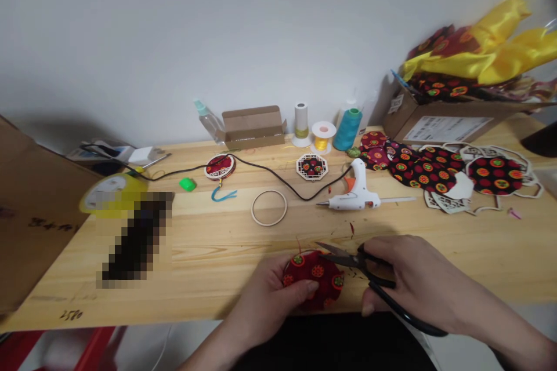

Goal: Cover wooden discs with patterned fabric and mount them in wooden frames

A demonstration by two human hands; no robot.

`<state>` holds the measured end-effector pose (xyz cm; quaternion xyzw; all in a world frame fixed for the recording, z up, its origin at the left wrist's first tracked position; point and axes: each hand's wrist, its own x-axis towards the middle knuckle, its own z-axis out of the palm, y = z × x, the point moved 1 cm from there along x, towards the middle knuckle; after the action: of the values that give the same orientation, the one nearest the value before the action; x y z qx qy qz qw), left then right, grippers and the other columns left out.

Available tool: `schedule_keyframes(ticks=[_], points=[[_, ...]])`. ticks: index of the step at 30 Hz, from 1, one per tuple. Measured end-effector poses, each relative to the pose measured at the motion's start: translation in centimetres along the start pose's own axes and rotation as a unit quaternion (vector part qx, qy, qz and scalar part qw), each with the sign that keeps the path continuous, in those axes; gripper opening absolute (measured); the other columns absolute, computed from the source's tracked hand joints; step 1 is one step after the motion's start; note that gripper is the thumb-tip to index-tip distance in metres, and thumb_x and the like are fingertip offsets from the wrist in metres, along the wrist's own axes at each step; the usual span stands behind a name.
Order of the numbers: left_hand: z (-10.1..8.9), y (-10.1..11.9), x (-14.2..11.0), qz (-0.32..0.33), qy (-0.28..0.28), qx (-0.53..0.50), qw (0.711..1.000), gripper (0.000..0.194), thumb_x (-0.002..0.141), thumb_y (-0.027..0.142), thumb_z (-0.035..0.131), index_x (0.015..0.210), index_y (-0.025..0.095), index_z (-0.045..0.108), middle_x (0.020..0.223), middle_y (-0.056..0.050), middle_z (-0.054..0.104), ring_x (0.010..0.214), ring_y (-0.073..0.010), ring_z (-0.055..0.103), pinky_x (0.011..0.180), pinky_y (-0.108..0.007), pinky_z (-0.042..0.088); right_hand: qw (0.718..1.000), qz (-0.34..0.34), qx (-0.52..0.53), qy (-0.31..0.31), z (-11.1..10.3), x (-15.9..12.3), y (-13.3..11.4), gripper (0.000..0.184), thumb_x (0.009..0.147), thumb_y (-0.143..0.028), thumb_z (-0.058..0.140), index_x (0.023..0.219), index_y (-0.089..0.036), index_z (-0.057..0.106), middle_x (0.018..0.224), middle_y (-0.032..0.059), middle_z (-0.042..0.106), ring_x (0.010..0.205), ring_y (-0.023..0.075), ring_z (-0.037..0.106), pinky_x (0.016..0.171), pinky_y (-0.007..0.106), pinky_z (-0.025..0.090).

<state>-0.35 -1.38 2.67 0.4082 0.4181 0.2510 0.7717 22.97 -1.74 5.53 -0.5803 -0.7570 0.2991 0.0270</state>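
My left hand (pixel 272 295) grips a round padded piece of dark red fabric (pixel 314 278) with a pattern of red and green medallions, near the table's front edge. My right hand (pixel 413 277) holds black-handled scissors (pixel 343 259) through their loops. Their pointed blades reach over the top edge of the fabric, close to a short red thread standing from it. The blades look slightly apart. The far side of the fabric is hidden.
On the wooden table lie a white hot glue gun (pixel 354 191), a thin wooden ring (pixel 269 207), and a lattice octagon (pixel 312 167). Patterned fabric cutouts (pixel 495 175) lie at right below a cardboard box (pixel 444 122). Thread spools (pixel 348 129) stand at the back.
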Motion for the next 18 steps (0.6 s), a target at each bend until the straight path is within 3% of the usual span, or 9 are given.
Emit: schedule_keyframes(ticks=[6,18], points=[[0.17,-0.09,0.04,-0.031,-0.008,-0.016,0.999,0.019,0.076,0.025,0.071,0.094,0.020,0.072,0.084,-0.002,0.075,0.070,-0.0135,0.066,0.064,-0.022,0.050,0.999,-0.020,-0.025,0.018,0.23,0.17,-0.46,0.039,0.066,-0.057,0.070,0.066,-0.023,0.051,0.063,-0.0024,0.061,0.055,0.0139,0.046,0.050,0.027,0.025],[0.17,0.04,0.00,-0.024,-0.016,-0.012,1.000,0.022,0.076,0.026,0.071,0.097,0.020,0.072,0.084,-0.002,0.074,0.071,-0.0139,0.066,0.066,-0.023,0.049,0.996,-0.045,-0.057,0.053,0.56,0.37,-0.16,0.036,0.071,-0.050,0.065,0.061,-0.021,0.045,0.058,-0.0020,0.058,0.051,0.0122,0.044,0.049,0.026,0.022]])
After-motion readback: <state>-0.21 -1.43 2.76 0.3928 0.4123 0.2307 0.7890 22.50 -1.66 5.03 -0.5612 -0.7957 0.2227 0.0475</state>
